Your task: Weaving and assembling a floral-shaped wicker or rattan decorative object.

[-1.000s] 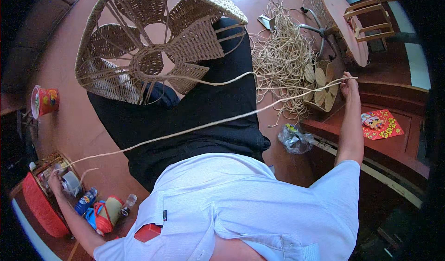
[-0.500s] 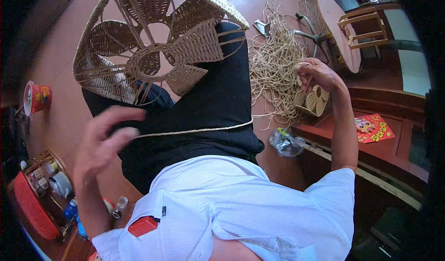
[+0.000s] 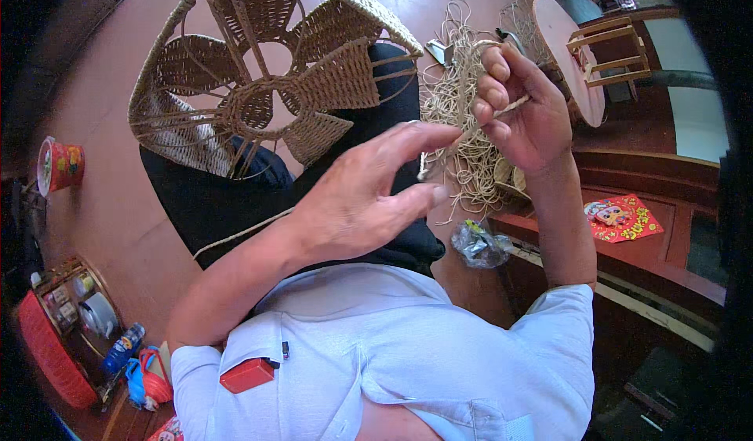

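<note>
A half-woven rattan frame [image 3: 259,88] with petal-shaped panels rests on my lap, leaning away from me. My right hand [image 3: 522,104] is raised over the pile of loose rattan strands [image 3: 459,112] and pinches the end of a thin rattan strand [image 3: 502,112]. My left hand [image 3: 369,194] hovers in front of my chest, thumb and fingers apart, its fingertips close to the same strand near my right hand. A length of strand [image 3: 235,235] trails across my dark trousers below the frame.
A red basket [image 3: 47,355] with tins and bottles sits at lower left. A red cup [image 3: 59,165] stands on the floor at left. A round wooden stool [image 3: 576,49] lies on its side beyond the strands. A crumpled plastic bag [image 3: 478,245] lies by a dark wooden bench [image 3: 667,261].
My left hand came up from the basket at lower left to in front of my chest. My right hand drew in from the far right toward the middle, still holding the strand.
</note>
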Demonstrator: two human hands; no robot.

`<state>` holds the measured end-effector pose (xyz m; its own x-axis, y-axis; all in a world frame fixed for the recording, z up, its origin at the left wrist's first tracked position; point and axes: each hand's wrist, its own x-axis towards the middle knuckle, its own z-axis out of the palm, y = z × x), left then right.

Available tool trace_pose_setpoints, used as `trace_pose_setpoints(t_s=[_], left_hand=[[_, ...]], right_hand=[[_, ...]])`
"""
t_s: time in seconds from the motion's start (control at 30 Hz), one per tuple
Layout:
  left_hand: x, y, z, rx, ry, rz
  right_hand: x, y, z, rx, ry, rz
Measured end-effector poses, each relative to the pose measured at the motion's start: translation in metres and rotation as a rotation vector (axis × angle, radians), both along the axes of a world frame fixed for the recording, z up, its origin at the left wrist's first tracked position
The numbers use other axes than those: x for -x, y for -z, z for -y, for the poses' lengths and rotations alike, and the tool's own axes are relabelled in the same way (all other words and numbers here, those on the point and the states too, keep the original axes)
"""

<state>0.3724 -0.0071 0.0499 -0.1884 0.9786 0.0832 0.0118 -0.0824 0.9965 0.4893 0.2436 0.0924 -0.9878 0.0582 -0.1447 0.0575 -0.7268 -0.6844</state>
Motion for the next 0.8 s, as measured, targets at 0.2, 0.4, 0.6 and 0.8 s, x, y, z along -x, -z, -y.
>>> trace_pose_setpoints(t_s=[0.2, 0.4, 0.6, 0.8], left_hand=[[-0.009, 0.017, 0.002, -0.038, -0.061, 0.139], [-0.003, 0.045, 0.031, 0.087, -0.297, -0.188], [-0.016, 0.082, 0.053, 0.107, -0.393, -0.739], [-0.014, 0.090, 0.072, 0.294, -0.454, -0.588]], right_hand=[[0.001, -0.002, -0.005, 0.056, 0.073, -0.048], [-0.013, -0.027, -0.022, 0.187, 0.124, -0.103], [-0.022, -0.046, -0.034, -0.020, 0.075, -0.205], [-0.042, -0.037, -0.072, -0.614, 0.160, 0.208]])
